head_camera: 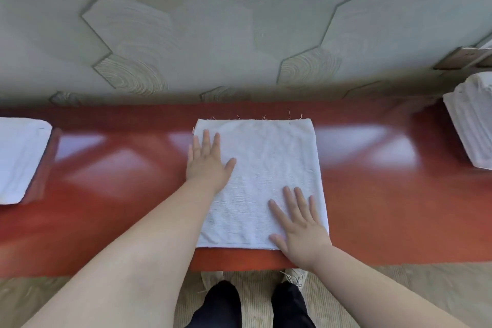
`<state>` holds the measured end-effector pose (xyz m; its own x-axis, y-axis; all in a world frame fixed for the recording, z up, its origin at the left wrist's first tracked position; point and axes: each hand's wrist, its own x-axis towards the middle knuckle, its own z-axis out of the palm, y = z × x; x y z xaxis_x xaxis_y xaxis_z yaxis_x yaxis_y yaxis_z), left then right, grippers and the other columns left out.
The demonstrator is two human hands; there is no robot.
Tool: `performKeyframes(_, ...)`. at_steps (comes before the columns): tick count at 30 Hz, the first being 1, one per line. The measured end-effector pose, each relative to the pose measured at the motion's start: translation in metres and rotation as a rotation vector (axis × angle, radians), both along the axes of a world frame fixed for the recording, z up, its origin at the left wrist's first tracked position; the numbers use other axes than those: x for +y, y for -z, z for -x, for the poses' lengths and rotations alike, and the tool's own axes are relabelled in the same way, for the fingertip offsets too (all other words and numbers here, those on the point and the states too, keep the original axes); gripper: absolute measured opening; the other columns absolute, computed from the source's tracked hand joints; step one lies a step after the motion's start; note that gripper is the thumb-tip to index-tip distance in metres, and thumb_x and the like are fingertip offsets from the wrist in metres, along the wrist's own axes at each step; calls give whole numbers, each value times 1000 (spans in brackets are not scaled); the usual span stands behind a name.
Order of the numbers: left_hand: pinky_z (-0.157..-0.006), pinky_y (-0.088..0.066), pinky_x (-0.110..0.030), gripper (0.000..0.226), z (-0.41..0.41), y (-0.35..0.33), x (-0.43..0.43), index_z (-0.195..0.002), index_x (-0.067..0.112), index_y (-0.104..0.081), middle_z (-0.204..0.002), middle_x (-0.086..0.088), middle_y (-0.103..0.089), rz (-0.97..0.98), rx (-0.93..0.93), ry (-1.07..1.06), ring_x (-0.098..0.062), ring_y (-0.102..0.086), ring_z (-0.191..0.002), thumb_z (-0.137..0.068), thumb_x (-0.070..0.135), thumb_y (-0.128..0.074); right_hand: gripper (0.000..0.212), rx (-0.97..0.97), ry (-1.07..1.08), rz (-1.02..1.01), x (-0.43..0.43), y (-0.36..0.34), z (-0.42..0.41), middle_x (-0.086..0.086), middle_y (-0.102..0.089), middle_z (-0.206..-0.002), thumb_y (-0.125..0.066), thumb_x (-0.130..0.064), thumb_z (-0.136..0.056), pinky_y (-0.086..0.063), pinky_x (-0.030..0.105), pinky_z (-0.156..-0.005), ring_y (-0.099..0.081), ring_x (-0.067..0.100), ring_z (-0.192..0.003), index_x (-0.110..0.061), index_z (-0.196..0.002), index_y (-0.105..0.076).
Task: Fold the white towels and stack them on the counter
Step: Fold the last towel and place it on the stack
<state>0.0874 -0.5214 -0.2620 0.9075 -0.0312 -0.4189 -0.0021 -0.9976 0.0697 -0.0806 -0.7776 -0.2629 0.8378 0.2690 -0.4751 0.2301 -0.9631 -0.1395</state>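
Observation:
A white towel (266, 168) lies flat as a squarish panel in the middle of the glossy red counter (386, 208). My left hand (207, 162) rests palm down on its left edge, fingers straight and pointing away from me. My right hand (300, 226) presses flat on the towel's near right corner, fingers spread. Loose threads stick out along the towel's far edge. Neither hand grips any cloth.
Another white towel (18, 160) lies flat at the counter's left end. A stack of folded white towels (471, 122) stands at the right end, cut by the frame. A patterned grey wall (239, 34) runs behind the counter. My feet show below the counter's near edge.

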Motion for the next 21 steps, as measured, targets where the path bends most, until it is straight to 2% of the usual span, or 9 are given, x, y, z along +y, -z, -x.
performKeyframes(4, -126, 12, -45, 81, -19, 9, -2, -163, 30, 11, -168, 5, 26, 27, -87, 190, -23, 24, -155, -97, 70, -14, 75, -117, 54, -70, 15, -7, -59, 3, 34, -165, -2, -74, -96, 16, 51, -124, 34, 26, -150, -37, -159, 16)
performKeyframes(7, -126, 11, -47, 85, -14, 21, 1, -163, 31, 9, -169, 4, 23, 17, -174, 151, -25, 25, -155, -94, 74, -16, 76, -139, 37, -135, 27, 1, -118, 1, 29, -167, -6, -73, -97, 15, 46, -124, 35, 21, -150, -36, -161, 11)
performKeyframes(10, -127, 9, -48, 91, -19, 29, -1, -163, 27, 7, -170, -2, 22, 17, -206, 104, -31, 22, -155, -91, 75, -22, 76, -123, 21, -68, 11, 15, -165, -2, 26, -168, -6, -73, -96, 14, 47, -125, 31, 22, -152, -38, -162, 6)
performKeyframes(13, -127, 5, -50, 92, -21, 33, 0, -164, 25, 6, -170, -6, 22, -8, -207, 116, -34, 22, -155, -91, 75, -20, 75, -186, 233, -14, -10, 23, -191, 0, 12, -171, -7, -69, -97, 8, 47, -126, 16, 27, -156, -35, -163, -1)
performKeyframes(17, -127, 3, -52, 91, -21, 34, 2, -164, 24, 5, -169, -6, 23, -43, -199, 128, -34, 22, -155, -92, 74, -18, 74, -196, 442, -77, -20, 25, -220, 7, -1, -172, -8, -62, -96, 1, 50, -127, 8, 29, -157, -30, -163, -11)
performKeyframes(19, -127, 3, -53, 91, -22, 33, 1, -164, 25, 5, -169, -6, 23, -36, -194, 125, -34, 22, -155, -92, 74, -18, 73, -180, 516, -78, -29, 24, -230, 9, 0, -171, -10, -58, -98, -1, 53, -126, 6, 31, -157, -26, -163, -12)
performKeyframes(21, -127, 2, -53, 91, -22, 34, 1, -164, 25, 5, -170, -6, 22, -28, -193, 124, -34, 22, -155, -92, 75, -19, 73, -173, 473, -19, -39, 26, -234, 9, 5, -171, -11, -59, -99, 4, 54, -126, 10, 32, -157, -25, -163, -9)
